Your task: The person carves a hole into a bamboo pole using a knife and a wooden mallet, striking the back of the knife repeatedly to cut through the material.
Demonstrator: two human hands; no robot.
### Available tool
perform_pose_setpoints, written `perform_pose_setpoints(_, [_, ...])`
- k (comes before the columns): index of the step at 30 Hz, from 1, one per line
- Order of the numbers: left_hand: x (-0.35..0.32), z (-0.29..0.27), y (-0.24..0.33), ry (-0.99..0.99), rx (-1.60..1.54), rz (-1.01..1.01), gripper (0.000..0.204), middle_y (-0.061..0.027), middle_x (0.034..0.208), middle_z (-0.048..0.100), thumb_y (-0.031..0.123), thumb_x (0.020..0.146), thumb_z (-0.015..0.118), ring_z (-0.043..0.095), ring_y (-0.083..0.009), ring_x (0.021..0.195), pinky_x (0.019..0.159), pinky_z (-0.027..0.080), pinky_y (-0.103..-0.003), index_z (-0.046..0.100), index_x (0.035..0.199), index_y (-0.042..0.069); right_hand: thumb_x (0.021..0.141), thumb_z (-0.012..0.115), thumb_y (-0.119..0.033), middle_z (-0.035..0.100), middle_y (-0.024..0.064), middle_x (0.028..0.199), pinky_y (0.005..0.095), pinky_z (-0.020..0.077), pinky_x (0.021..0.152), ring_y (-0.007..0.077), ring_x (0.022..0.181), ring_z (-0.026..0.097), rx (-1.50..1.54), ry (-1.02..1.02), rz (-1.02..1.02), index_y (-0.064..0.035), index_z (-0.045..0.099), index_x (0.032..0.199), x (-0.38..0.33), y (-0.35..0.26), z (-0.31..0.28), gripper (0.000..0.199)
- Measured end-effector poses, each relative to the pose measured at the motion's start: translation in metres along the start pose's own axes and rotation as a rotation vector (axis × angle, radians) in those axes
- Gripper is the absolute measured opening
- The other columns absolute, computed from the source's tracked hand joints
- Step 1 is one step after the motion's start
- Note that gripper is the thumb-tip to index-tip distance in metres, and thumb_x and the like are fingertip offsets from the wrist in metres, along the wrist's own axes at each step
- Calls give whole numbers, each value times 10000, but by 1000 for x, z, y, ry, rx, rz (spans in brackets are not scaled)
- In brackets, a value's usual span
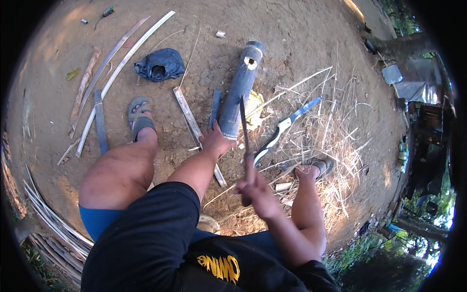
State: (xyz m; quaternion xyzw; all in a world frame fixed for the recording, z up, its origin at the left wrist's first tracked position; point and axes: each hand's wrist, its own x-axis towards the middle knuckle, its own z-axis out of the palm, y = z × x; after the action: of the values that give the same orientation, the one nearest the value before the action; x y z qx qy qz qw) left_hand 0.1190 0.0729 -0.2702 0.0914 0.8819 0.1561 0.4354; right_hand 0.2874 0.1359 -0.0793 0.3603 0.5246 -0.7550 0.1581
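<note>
A dark bamboo tube (pixel 240 92) lies on the dirt between my feet, with a pale-edged hole cut near its far end. My left hand (pixel 217 140) grips its near end from the left side. In my right hand (pixel 258 192) is a knife (pixel 245 125), held by its brown handle. Its dark blade points away from me and is seen nearly edge-on. From this angle the blade overlaps the tube's right side; whether they touch I cannot tell. Just right of it lies a pruning saw (pixel 282 129) with a white and black handle and a blue end.
Split bamboo strips (pixel 187 114) lie left of the tube, with a black plastic bag (pixel 160 65) farther out. Thin shavings (pixel 335 141) litter the ground around my right foot. Long pale strips (pixel 126 58) curve along the left. Yellow crumpled material (pixel 255 109) sits beside the tube.
</note>
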Motion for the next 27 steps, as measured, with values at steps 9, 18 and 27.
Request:
perform_pose_setpoints(9, [21,14,-9,18,-299,75,1268,-277,1338,586,475,618,885,616,-367,1205,1035,484,-391,177,1539,-35,887,650,-71,553,10,725,266,433,558,92,622,537,-10,301,5,-16,548,1144,-2,67,12,282])
perform_pose_setpoints(18, [28,41,-4,315,-491,104,898,-257,1199,642,319,592,877,657,-365,1085,978,513,-411,486,1307,-58,908,621,-35,534,24,692,244,317,412,84,483,452,57,318,-106,-58,488,1188,18,37,-8,310])
perform_pose_setpoints(27, [17,49,25,560,-429,-120,909,-273,1253,562,338,648,834,568,-415,1167,1034,460,-480,435,1372,-39,898,661,-104,556,29,702,248,360,439,90,503,483,61,304,-5,-39,506,1218,19,55,-14,362])
